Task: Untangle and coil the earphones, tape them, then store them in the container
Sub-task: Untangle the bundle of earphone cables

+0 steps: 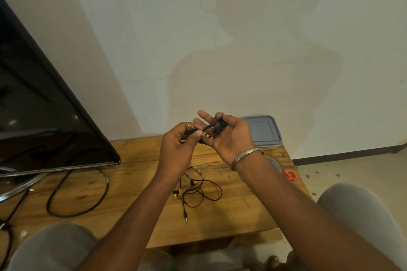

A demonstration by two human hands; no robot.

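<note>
wall (242,28) pale, shadowed | floor (352,167) beige | wooden table (136,193) | dark screen (44,116) left

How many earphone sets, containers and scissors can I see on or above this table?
Earphone sets: 2, the held set and the tangled set
Lidded container: 1
Scissors: 1
Total: 4

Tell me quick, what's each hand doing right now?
Left hand: pinching the black earphone cable near its plug.
Right hand: holding that cable's coiled part.
</note>
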